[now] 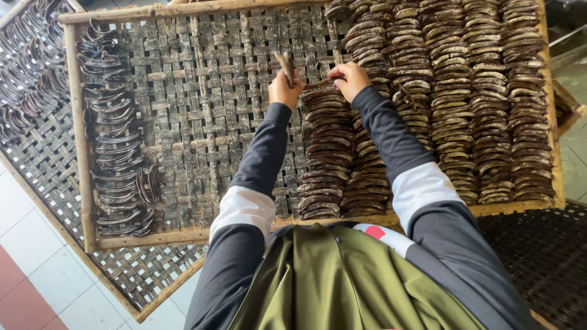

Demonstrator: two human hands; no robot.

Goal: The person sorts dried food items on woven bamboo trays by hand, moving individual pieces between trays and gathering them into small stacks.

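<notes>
A woven bamboo tray [202, 116] with a wooden frame lies before me. Its right half is packed with several rows of curved brown dried strips [452, 91]. My left hand [284, 87] holds one or two of these strips [285, 65] upright above the tray. My right hand [350, 79] pinches another strip [318, 82] at the top of the leftmost packed row [324, 153]. A loose pile of darker curled strips [116, 140] runs down the tray's left side.
A second woven tray [36, 110] with more curled strips lies underneath at the left, over a tiled floor [36, 263]. A dark mesh surface [538, 256] is at the lower right. My olive apron covers the near edge.
</notes>
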